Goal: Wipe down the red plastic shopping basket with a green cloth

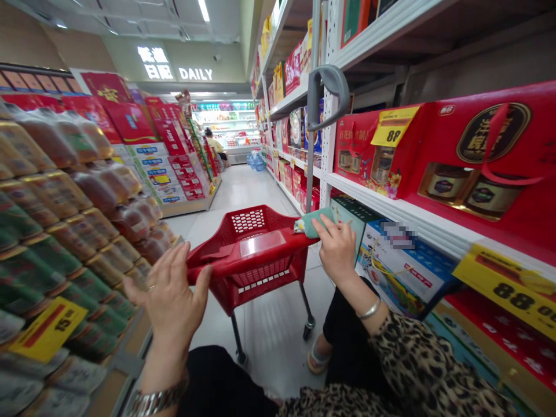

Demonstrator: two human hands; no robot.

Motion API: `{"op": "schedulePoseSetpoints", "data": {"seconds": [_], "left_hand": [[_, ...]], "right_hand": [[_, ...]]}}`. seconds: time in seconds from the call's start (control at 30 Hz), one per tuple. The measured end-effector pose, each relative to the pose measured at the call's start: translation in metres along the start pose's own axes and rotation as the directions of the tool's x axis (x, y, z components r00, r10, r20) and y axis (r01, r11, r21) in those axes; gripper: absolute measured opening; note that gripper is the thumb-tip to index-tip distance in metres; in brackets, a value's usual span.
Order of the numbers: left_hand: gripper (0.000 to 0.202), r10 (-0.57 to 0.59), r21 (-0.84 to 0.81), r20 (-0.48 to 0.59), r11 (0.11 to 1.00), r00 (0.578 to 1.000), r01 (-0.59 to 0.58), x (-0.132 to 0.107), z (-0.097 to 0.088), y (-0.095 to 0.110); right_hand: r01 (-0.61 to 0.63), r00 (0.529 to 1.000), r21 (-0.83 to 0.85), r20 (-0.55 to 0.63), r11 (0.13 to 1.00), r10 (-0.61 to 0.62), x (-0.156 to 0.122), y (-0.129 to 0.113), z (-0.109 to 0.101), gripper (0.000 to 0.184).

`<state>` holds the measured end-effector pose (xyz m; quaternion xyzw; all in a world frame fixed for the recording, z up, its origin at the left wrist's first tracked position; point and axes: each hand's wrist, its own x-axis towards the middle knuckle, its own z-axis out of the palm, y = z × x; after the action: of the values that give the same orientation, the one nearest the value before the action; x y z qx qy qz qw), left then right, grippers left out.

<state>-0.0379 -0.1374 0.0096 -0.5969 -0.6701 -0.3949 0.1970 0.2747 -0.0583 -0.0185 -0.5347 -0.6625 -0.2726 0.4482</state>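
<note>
A red plastic shopping cart stands in front of me, its basket holes showing and nothing visible inside. My left hand is at the left end of the cart's red handle, fingers stretched out and apart, with the thumb near the bar. At the handle's right end, my right hand has its fingers closed over a folded teal cloth with a pale patterned end. The cloth lies against the bar; whether the fingers also grip the bar cannot be told.
Stacked bottled drinks and canned packs line the left. Red gift boxes fill white shelves on the right, with a grey hooked handle by the upright. A tiled aisle leads to fridges; a person is far ahead.
</note>
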Motion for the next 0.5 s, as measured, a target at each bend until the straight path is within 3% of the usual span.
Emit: {"op": "schedulePoseSetpoints", "data": {"seconds": [0.17,0.37,0.5], "left_hand": [[0.067,-0.001,-0.139,0.160,0.990,0.987,0.024,-0.006,0.009,-0.012],[0.082,0.048,-0.191,0.083,0.981,0.995,-0.031,-0.028,0.031,0.003],[0.093,0.064,-0.229,0.059,0.972,0.996,-0.049,-0.036,0.038,0.013]], "right_hand": [[-0.100,0.995,0.007,0.019,0.995,0.100,0.009,-0.004,0.012,0.052],[-0.022,1.000,0.078,0.003,0.997,0.021,0.001,-0.054,-0.002,0.052],[0.106,0.993,0.193,0.022,0.975,-0.113,-0.008,-0.102,-0.023,0.043]]}}
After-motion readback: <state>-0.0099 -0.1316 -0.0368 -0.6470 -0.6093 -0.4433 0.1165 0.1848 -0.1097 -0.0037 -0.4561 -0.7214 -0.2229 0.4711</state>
